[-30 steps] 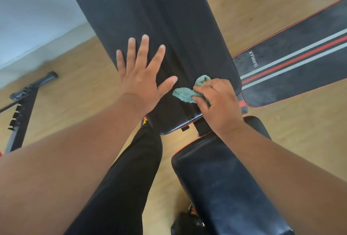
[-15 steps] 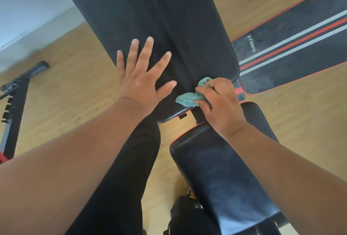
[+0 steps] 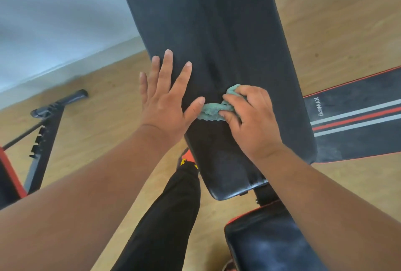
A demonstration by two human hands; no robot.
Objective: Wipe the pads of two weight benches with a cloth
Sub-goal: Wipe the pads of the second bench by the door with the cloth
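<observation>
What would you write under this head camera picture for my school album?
Right hand rubs a green cloth on the black back pad; left hand lies flat beside it.

Was evenly lit by soft daylight, bright toward eleven o'clock, showed faint sheen on the back pad (image 3: pixel 217 32) near six o'clock, lacked hard shadows, looked slightly soft throughout, bent by wide-angle stretch at the edges.

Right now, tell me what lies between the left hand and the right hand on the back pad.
In the head view, the bunched teal cloth lies between them, on the back pad: the right hand grips it, and its free end reaches the thumb of the flat left hand.
</observation>
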